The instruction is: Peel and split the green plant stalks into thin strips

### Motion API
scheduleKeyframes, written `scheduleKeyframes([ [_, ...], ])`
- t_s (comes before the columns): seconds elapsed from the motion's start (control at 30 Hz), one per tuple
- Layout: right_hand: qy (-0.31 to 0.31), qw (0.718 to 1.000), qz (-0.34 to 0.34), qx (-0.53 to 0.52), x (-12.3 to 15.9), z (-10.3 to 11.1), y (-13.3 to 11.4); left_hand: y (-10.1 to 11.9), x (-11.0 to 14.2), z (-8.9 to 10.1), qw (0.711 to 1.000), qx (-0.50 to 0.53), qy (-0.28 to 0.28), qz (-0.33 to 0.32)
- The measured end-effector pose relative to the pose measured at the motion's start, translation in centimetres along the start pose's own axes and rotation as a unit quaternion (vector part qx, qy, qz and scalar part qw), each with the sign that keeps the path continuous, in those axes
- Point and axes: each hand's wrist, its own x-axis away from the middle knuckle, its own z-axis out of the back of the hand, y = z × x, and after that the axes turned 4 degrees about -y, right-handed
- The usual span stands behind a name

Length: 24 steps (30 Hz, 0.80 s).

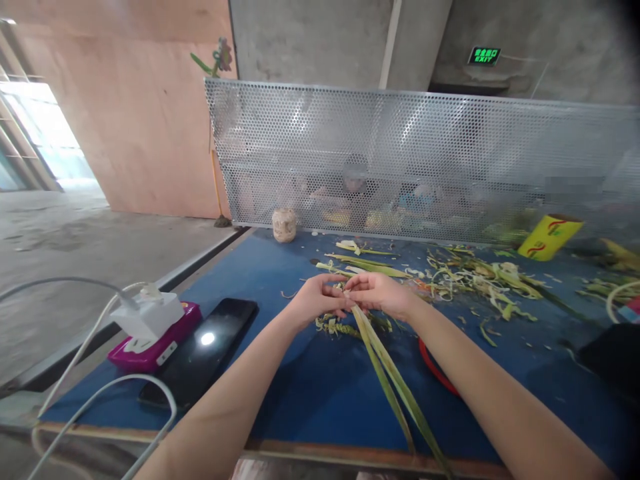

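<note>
My left hand (320, 299) and my right hand (377, 293) meet over the middle of the blue table, fingertips together. Between them they pinch the upper end of long green leaf strips (387, 367), which trail down toward the table's front edge. Just below my left hand lies a braided-looking green piece (337, 327), partly hidden by my fingers. Beyond my hands are several loose leaf strips (367, 263). A red ring-shaped rim (435, 367) shows partly behind my right forearm.
A black phone (210, 347) and a purple power strip (150, 347) with a white plug and cables lie at left. Leaf scraps (480, 283) and a yellow roll (550, 237) sit at right. A jar (284, 225) stands before the perforated metal screen (320, 133); people are behind it.
</note>
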Motion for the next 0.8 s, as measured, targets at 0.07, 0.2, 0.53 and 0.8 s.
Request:
scheduleKeyframes([
  [0.07, -0.003, 1.000, -0.002, -0.028, -0.09, -0.04, 0.13, -0.04, -0.02, 0.05, 1.000, -0.001, 0.006, 0.000],
  [0.2, -0.014, 0.998, -0.009, -0.059, -0.16, -0.12, 0.22, -0.10, -0.04, 0.13, 1.000, -0.003, 0.014, 0.008],
  [0.53, -0.031, 0.998, -0.033, -0.052, 0.01, -0.26, 0.10, -0.19, -0.40, 0.57, 0.997, 0.002, 0.075, -0.021],
  [0.8, -0.032, 0.998, -0.034, -0.042, -0.06, 0.01, 0.35, 0.16, -0.52, 0.30, 0.996, -0.025, 0.076, -0.026],
])
